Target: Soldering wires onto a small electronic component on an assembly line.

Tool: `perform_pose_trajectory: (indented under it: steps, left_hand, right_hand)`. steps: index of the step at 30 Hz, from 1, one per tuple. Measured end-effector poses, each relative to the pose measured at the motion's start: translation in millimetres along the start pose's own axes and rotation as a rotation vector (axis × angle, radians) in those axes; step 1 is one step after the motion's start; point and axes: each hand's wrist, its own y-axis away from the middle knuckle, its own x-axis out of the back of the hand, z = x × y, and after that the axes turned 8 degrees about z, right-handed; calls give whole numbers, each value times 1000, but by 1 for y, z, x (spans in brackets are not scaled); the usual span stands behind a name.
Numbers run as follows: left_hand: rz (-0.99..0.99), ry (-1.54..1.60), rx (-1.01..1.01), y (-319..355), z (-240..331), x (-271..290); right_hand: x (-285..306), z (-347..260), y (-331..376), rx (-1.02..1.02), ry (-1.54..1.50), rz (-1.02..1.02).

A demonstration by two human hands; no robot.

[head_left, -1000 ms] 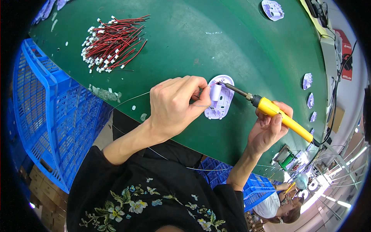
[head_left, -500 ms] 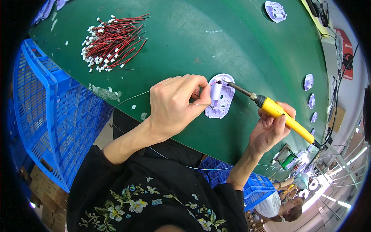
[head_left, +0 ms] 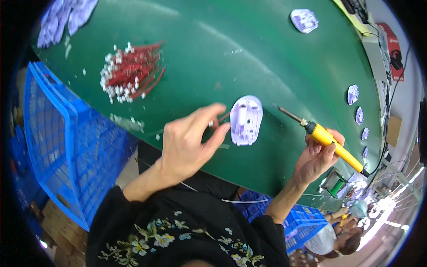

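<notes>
Our right hand (head_left: 316,156) has a closed grip on the yellow soldering iron (head_left: 330,141), its tip hanging just right of the white plastic case (head_left: 246,120) on the green bench (head_left: 249,58). Our left hand (head_left: 187,142) sits open just left of the case, fingertips beside its edge, pinching nothing we can make out.

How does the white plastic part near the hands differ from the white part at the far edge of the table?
The near white part lies lengthwise beside the left hand, looking larger; the far white part lies alone, looking smaller. The soldering iron in the right hand points toward the near one only. Both rest on the green table.
</notes>
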Motion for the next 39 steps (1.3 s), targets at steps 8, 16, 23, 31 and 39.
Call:
perform_pose_trajectory:
  steps: [8, 16, 23, 31, 39]
  left_hand:
    - [202, -190, 121, 17, 7, 94]
    - [996, -1128, 432, 67, -29, 262]
    - [682, -569, 326, -24, -34, 155]
    - [26, -253, -383, -185, 31, -97]
    - [-144, -234, -424, -218, 24, -146]
  right_hand:
    - [17, 16, -2, -49, -106, 87]
    - [14, -2, -12, -46, -64, 82]
    - [12, -13, -22, 47, -30, 114]
    - [27, -19, -30, 46, -111, 242]
    - [29, -19, -34, 117, -117, 318]
